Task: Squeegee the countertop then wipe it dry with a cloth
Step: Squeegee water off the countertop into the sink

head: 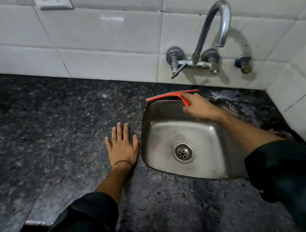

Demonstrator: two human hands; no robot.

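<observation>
Sleeves first: dark sleeve (86,213) at bottom centre, the other sleeve (284,172) at lower right, both pushed up the forearms.

Left hand (122,145), centre frame: flat on the countertop (52,130), palm down, fingers spread, gripping nothing. Thin black band at the wrist. I read it as a brace while I lean in.

Just right of it, the steel sink (201,170), set into the dark speckled granite, drain near its middle.

Right hand (199,108), reaching over the sink's far part, closed around the handle of the red squeegee (172,95). Blade lies along the sink's back rim, on the narrow counter strip between sink and tiled wall (92,48). Whether the edge is pressed down or just resting, I can't tell.

Handling, my judgement: light plastic body, stiff frame, soft flexible blade edge. Not fragile. Handle likely slick if wet, so grip it low, near the crossbar, for even pressure across the blade. Blade looks nearly as long as that strip is deep, so it's tight.

Wet sheen on the counter right of the hand, upper right.

Farther back: wall-mounted tap (213,29) above the sink, upper right. Socket (54,3) at top left edge.

No cloth in view. Squeegee stage, wiping not yet begun.
</observation>
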